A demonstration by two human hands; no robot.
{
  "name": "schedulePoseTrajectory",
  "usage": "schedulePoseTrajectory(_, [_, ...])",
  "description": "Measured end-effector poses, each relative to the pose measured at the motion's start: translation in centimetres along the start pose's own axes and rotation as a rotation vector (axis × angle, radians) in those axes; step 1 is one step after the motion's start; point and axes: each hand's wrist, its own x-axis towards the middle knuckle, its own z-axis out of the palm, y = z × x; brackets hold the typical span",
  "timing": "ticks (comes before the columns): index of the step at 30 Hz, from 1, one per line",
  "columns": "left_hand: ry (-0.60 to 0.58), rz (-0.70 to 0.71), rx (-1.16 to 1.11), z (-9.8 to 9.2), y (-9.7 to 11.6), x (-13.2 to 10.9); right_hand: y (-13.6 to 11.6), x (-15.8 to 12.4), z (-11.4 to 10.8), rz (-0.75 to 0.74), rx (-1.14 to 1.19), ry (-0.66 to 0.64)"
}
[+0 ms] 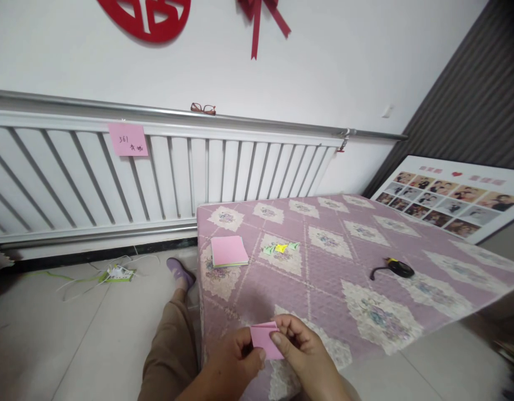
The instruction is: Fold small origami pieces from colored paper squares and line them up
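A folded sheet of pink paper (265, 341) is held between both hands above the near edge of the covered table. My left hand (235, 359) pinches its left side and lower edge, thumb on the front. On the right side, my right hand (300, 348) grips it with the thumb across the face and fingers curled behind. The top edge shows a gap between layers. Farther off lies a stack of square paper (229, 251), pink on top. Beside it sit small folded paper pieces, a yellow one (281, 248) between green ones (268, 250).
A floral purple tablecloth (282, 295) covers the table. A black coiled cable (400, 268) lies on the right. Behind stand a white radiator (177, 172) and a photo board (449, 197). A power strip (120, 273) with wires rests on the floor, left.
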Motion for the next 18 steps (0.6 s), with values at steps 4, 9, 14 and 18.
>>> schedulePoseTrajectory(4, [-0.049,0.029,-0.02,-0.1,0.1,-0.1,0.1,0.0,0.0,0.001,-0.063,0.025])
schedulePoseTrajectory(9, [0.015,0.003,-0.034,-0.2,-0.4,0.1,0.1,-0.2,0.4,0.002,-0.022,0.104])
schedulePoseTrajectory(14, [0.056,-0.024,0.019,-0.3,-1.2,0.1,0.0,-0.4,0.4,0.011,-0.008,0.137])
schedulePoseTrajectory(18, [0.072,-0.004,0.11,-0.8,-0.6,-0.1,0.0,-0.3,0.2,0.025,-0.044,0.1])
